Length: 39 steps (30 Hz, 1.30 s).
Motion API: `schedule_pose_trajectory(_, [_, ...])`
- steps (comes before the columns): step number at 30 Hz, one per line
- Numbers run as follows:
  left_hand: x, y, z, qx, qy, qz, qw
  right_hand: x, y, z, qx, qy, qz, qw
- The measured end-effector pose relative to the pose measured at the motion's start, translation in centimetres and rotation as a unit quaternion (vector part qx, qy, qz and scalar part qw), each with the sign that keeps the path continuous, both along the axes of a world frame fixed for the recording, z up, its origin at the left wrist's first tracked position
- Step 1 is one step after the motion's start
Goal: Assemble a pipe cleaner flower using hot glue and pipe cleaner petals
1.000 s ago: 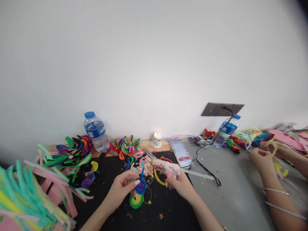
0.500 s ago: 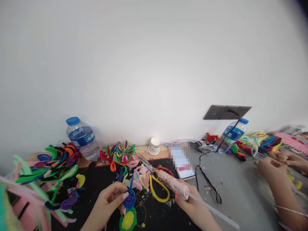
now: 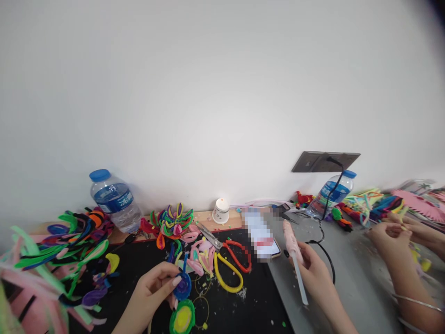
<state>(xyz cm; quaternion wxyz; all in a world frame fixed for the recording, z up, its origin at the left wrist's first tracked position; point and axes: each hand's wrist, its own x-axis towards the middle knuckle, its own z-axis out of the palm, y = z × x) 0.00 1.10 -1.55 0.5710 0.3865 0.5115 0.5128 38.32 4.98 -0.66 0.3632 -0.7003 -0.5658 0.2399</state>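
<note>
Between the thumb and fingers of my left hand [image 3: 158, 290] is a blue coiled pipe-cleaner disc [image 3: 182, 286] with a short blue stem pointing up. Just below it, seemingly joined, hangs a green-rimmed disc with a yellow middle [image 3: 183, 317]. My right hand [image 3: 311, 269] is closed around a pink glue gun [image 3: 290, 239], its tip pointing toward the wall and a clear glue stick [image 3: 301, 283] jutting from its rear end. Scissors with one red and one yellow handle [image 3: 227, 273] lie open on the black mat [image 3: 257, 306] between my hands.
Bundles of pipe cleaners [image 3: 69, 250] spread at left beside a water bottle [image 3: 116, 202]. A white paper cup [image 3: 221, 211] stands by the wall, near a phone [image 3: 267, 246]. A black cord [image 3: 328, 260] runs behind the glue gun. At right, another person's hands [image 3: 392, 241] hold something yellowish.
My right hand has carried the glue gun rightward, off the scissors and over the grey tabletop, turning its tip toward the wall. My left hand keeps its hold on the blue disc.
</note>
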Motion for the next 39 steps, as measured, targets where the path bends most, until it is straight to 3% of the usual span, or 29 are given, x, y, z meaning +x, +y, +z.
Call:
schedule_pose_trajectory(9, [-0.1, -0.2, 0.1, 0.011, -0.002, 0.001, 1.000, 2.1, 0.9, 0.9, -0.034, -0.185, -0.072, 0.980])
schedule_pose_trajectory(12, [0.0, -0.3, 0.3, 0.016, -0.005, 0.007, 1.000, 3.6, 1.5, 0.8, -0.052, -0.260, -0.040, 0.963])
schedule_pose_trajectory(16, [0.1, -0.4, 0.6, 0.026, -0.001, 0.000, 1.000, 5.1, 2.3, 0.2, 0.003, -0.359, 0.046, 0.932])
schedule_pose_trajectory(19, [0.1, -0.5, 0.7, 0.029, 0.010, -0.004, 1.000, 5.4, 2.8, -0.2, 0.003, -0.413, 0.058, 0.909])
schedule_pose_trajectory(22, [0.2, -0.6, 0.7, 0.033, 0.010, -0.014, 0.999, 4.8, 2.4, 0.2, -0.007, -0.419, 0.066, 0.905])
schedule_pose_trajectory(26, [0.4, -0.8, 0.7, 0.044, 0.005, -0.033, 0.998, 0.6, 0.1, 2.9, 0.050, -0.315, 0.101, 0.942])
schedule_pose_trajectory(28, [0.5, -0.9, 0.7, 0.047, 0.002, -0.048, 0.998, -3.0, -1.4, 4.6, 0.078, -0.228, 0.178, 0.954])
schedule_pose_trajectory(31, [0.6, -1.1, 0.5, 0.047, 0.001, -0.072, 0.996, -9.1, -2.8, 6.2, 0.078, -0.102, 0.302, 0.944])
schedule_pose_trajectory(34, [0.6, -1.2, 0.1, 0.042, 0.005, -0.097, 0.994, -13.9, -3.0, 6.2, 0.085, -0.029, 0.402, 0.911])
schedule_pose_trajectory(39, [0.8, -1.4, -0.5, 0.044, 0.018, -0.145, 0.988, -17.4, -2.2, 4.4, 0.101, -0.019, 0.429, 0.898])
